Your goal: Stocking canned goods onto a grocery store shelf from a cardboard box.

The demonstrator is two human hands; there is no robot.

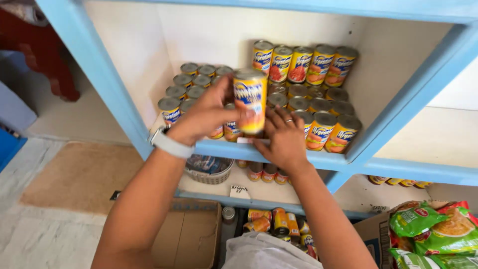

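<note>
The left hand (201,117) grips a yellow can (250,99) upright above the front edge of the blue shelf (318,160); the right hand (285,138) steadies its base among stacked cans (323,130).

Soft, even daylight fills the white-backed shelf with a pale blue wooden frame (279,155), brightest on its back wall and at the right edge, where the white washes out. The raised yellow-labelled metal can (250,101) and both hands are smeared by motion blur. The frame's straight posts lean outward towards the corners from wide-angle distortion.
</note>
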